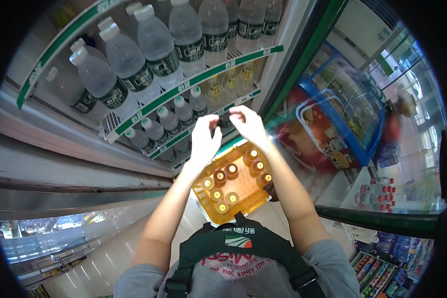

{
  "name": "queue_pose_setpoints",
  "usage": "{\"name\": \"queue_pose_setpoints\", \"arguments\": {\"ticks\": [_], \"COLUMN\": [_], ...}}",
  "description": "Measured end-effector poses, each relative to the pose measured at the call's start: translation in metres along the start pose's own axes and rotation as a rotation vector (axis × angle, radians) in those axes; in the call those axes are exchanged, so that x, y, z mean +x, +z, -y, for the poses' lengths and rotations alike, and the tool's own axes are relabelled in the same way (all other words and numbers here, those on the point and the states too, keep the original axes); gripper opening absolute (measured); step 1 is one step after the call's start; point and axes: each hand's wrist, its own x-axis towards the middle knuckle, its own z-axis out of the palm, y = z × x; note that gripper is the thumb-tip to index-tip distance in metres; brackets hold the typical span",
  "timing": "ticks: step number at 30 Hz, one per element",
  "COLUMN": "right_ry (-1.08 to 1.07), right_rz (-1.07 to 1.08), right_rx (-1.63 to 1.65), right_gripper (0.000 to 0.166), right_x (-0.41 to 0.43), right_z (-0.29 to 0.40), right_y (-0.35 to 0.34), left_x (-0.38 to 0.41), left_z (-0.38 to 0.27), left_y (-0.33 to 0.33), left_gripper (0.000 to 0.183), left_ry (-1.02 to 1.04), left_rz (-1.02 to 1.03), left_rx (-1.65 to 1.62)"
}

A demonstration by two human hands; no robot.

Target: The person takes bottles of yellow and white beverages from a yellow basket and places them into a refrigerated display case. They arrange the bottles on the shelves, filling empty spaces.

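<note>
My left hand (205,139) is raised before a lower shelf of a drinks cooler, its fingers curled and apart from the thumb. Beside it, my right hand (247,124) is held with bent fingers at the same shelf's green-edged front. Neither hand shows a thing in its grasp. Small clear water bottles (168,120) and yellow-labelled bottles (231,83) stand on the shelf above. Beneath my forearms a yellow plastic crate (249,205) holds several bottles with yellow-topped caps (231,170). What stands directly behind my fingers is dark and partly hidden.
Large water bottles (160,56) fill the upper cooler shelf (193,80). The green-framed glass door (305,56) stands at the right, with a blue-rimmed display freezer (372,141) seen through it. The cooler's metal edge (78,182) runs along the left.
</note>
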Motion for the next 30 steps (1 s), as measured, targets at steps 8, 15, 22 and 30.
{"name": "queue_pose_setpoints", "arguments": {"ticks": [8, 15, 22, 30], "right_ry": [0.601, 0.685, 0.724, 0.592], "right_rz": [0.389, 0.544, 0.423, 0.453], "right_rx": [-0.257, -0.36, -0.291, -0.285], "right_gripper": [0.039, 0.055, 0.044, 0.033], "right_x": [-0.105, -0.132, -0.152, -0.133], "right_z": [-0.184, -0.223, -0.24, -0.152], "right_y": [0.067, 0.107, 0.125, 0.065], "left_x": [-0.162, -0.23, -0.238, -0.209], "left_z": [0.107, 0.127, 0.129, 0.106], "left_y": [0.065, 0.08, 0.083, 0.072], "left_gripper": [0.036, 0.039, 0.04, 0.058], "left_ry": [-0.587, -0.729, -0.744, -0.73], "left_rz": [0.437, 0.477, 0.495, 0.481], "left_rx": [0.139, 0.121, 0.132, 0.191]}}
